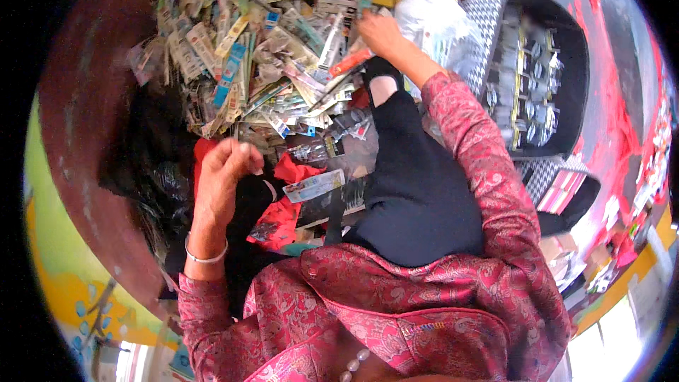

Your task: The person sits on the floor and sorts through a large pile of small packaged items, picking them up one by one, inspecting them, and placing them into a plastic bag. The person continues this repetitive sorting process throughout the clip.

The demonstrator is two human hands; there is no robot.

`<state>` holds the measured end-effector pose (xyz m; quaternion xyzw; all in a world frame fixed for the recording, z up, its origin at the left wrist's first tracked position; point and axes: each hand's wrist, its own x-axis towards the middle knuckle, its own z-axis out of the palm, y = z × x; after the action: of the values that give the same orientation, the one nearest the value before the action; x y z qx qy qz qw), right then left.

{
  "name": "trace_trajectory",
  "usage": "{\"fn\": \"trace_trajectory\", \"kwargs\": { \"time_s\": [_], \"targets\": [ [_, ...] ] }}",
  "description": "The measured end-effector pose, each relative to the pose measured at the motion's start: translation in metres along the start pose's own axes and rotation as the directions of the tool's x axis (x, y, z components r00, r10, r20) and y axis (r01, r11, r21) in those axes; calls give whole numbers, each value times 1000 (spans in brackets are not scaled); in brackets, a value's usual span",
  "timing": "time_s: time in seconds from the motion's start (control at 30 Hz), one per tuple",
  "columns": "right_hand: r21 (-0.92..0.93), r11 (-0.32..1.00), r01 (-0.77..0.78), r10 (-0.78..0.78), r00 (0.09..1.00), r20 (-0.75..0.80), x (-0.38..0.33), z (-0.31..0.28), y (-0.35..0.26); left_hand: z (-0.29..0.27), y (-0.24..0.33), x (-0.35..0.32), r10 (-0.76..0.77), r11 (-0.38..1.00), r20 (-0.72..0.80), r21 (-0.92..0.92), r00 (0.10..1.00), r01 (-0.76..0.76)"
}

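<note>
A large heap of narrow printed packets, many in clear plastic, lies in front of me. My right hand reaches to the heap's right side, fingers bent downward and slightly blurred; a small teal piece shows by the fingertips. An orange-red packet lies just below that hand. My left hand is raised at the near left edge of the heap, its fingers curled together. Whatever they may hold is hidden. A pale flat packet rests near my lap, over red cloth.
A black case holding rows of small clear-packed items stands at the right. White plastic bags lie beside the heap, black plastic at its left. A pink-striped packet sits in a smaller dark container. My black-clothed legs extend toward the heap.
</note>
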<state>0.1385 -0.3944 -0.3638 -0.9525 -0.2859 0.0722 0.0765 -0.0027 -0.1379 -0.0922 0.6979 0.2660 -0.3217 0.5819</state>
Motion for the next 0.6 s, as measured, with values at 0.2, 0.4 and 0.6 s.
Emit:
{"fn": "trace_trajectory", "kwargs": {
  "time_s": [0.2, 0.4, 0.6],
  "targets": [
    [-71, 997, 14, -24, 988, -154, -3, 8, -4, -14, 18, -1, 25, 964, -85, -261, 996, -47],
    [-82, 991, 106, -109, 994, -28, -2, -2, 6, -29, 16, -3, 89, 868, 0, -491, 996, -78],
    [17, 994, 107, -107, 994, -4, 14, -64, 19, -40, 23, -9, 170, 838, 69, -535, 983, -108]
  ]
}}
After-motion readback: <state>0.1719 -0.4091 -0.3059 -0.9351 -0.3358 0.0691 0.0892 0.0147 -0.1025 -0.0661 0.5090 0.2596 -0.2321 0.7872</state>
